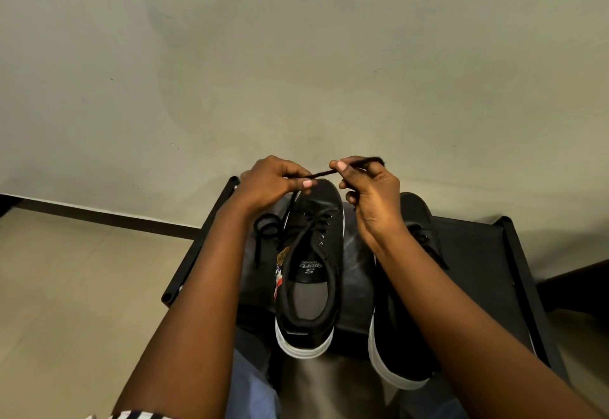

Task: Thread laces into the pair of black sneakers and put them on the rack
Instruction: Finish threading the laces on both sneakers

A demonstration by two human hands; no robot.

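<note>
Pinching a black lace (324, 173) between thumb and curled fingers, the left hand (272, 184) and the right hand (370, 193) hold a short stretch of it taut above the toe of a black sneaker (309, 273). That sneaker, with its white sole and partly laced eyelets, stands on the black rack (478, 260), toe pointing toward the wall (296, 56). Loose lace loops lie on the rack to its left. A second black sneaker (408, 320) stands just beside it on the right, partly hidden behind the right forearm. Pale floor tiles (66, 287) surround the rack.
</note>
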